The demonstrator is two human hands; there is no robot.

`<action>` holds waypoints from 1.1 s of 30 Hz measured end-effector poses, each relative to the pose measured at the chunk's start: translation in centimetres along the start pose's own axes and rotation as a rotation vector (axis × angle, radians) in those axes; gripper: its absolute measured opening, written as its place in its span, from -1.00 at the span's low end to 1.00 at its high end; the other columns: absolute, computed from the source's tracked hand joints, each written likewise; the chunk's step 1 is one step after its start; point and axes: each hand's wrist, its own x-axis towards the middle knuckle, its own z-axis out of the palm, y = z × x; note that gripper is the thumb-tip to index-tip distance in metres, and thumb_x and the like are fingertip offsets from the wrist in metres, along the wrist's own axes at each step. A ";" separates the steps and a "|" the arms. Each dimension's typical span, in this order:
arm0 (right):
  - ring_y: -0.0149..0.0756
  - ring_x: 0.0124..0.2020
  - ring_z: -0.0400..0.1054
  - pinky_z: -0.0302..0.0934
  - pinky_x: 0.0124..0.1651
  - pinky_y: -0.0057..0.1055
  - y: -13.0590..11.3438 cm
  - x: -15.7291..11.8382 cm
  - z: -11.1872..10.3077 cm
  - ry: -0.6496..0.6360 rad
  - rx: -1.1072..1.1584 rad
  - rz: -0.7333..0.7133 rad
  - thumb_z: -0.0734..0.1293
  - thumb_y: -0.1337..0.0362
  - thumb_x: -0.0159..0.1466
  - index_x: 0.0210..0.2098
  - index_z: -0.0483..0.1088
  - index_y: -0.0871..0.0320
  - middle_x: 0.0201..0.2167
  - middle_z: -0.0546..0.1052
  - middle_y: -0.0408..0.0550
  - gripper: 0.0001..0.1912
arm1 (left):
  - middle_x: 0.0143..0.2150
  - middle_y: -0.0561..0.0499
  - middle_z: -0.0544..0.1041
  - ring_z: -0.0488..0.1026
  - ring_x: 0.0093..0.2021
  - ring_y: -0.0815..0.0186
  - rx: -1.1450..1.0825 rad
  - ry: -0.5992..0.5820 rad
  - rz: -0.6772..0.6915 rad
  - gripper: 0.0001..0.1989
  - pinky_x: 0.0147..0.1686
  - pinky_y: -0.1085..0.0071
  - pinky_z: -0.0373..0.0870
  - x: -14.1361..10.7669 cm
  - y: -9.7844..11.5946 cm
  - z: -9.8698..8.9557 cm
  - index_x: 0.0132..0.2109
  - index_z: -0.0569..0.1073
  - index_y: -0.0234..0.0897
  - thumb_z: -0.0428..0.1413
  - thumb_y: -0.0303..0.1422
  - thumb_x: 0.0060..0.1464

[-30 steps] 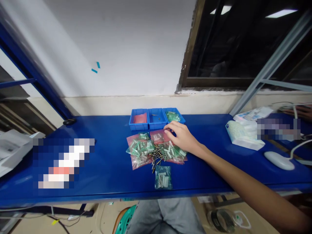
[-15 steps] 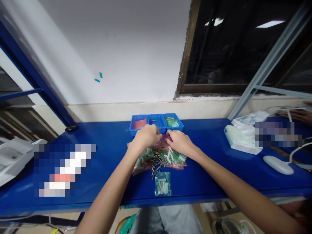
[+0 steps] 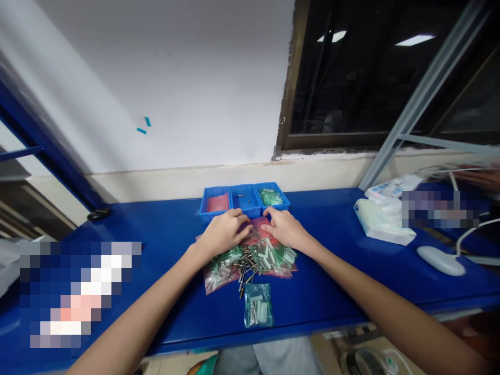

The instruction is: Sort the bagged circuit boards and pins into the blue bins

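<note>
My left hand (image 3: 225, 232) is over the left part of a pile of small bags, its fingers curled at a pink bag (image 3: 257, 229). My right hand (image 3: 286, 228) touches the same pink bag from the right, thumb and fingers bent round its edge. Below them, green and pink bags (image 3: 273, 258) of small white and metal parts surround loose dark metal pins (image 3: 246, 271). A separate green bag (image 3: 258, 306) with white pieces lies nearer the front edge. Behind my hands stand three joined blue bins: pink bags (image 3: 217, 203), thin metal pieces (image 3: 244, 196), green bags (image 3: 270, 196).
A tissue pack (image 3: 380, 221) and a white mouse-like device (image 3: 441, 260) with a cable are on the blue table (image 3: 332, 281) at the right. A blurred hand of another person (image 3: 474, 176) shows at the far right. A small black object (image 3: 98, 214) sits at the back left.
My left hand has moved lower and a little left, away from the bins, and its fingers have spread slightly. More of the pink bag shows between my hands. The view has shifted slightly.
</note>
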 end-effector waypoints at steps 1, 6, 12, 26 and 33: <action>-0.24 -0.34 0.39 0.05 -0.36 -0.40 0.2 0.1 0.1 0.008 0.036 0.022 0.36 0.22 0.26 0.01 0.36 0.08 -0.33 0.51 -0.06 -0.67 | -0.14 -0.17 0.53 0.50 -0.18 0.19 0.032 -0.003 0.003 -0.63 -0.17 0.29 0.41 -0.1 0.0 0.2 -0.03 0.54 -0.33 -0.08 -0.22 0.33; -0.33 -0.41 0.34 0.10 -0.34 -0.43 0.7 0.5 0.6 0.078 0.223 0.021 0.37 0.33 0.18 -0.06 0.40 0.11 -0.42 0.49 -0.14 -0.69 | -0.12 -0.19 0.56 0.51 -0.14 0.17 0.011 -0.021 -0.001 -0.61 -0.11 0.24 0.40 -0.2 -0.8 0.4 0.04 0.53 -0.32 -0.07 -0.19 0.34; -0.34 -0.43 0.31 0.12 -0.30 -0.42 -0.4 0.0 0.1 0.220 0.335 -0.147 0.26 0.38 0.20 -0.13 0.43 0.16 -0.45 0.46 -0.15 -0.75 | -0.13 -0.20 0.59 0.52 -0.15 0.15 -0.114 0.001 -0.025 -0.62 -0.14 0.25 0.37 -0.2 -0.8 0.1 0.01 0.56 -0.28 -0.03 -0.17 0.32; -0.33 -0.36 0.35 0.25 -0.21 -0.37 -2.1 -1.1 -0.5 0.330 0.571 -0.285 0.23 0.31 0.30 0.00 0.38 0.10 -0.39 0.40 -0.16 -0.73 | 0.02 -0.26 0.52 0.50 -0.05 0.10 -0.188 -0.007 -0.071 -0.53 -0.07 0.22 0.38 -0.3 -1.1 0.5 0.14 0.39 -0.37 -0.02 -0.10 0.30; -0.29 -0.31 0.36 0.33 -0.13 -0.26 -1.9 -0.6 -0.2 0.331 0.848 -0.219 0.29 0.29 0.24 0.01 0.31 0.10 -0.37 0.36 -0.15 -0.67 | -0.24 -0.07 0.53 0.48 -0.24 0.27 -0.487 0.106 -0.099 -0.76 -0.21 0.34 0.38 0.1 -1.6 0.2 -0.11 0.39 -0.31 0.13 -0.24 0.18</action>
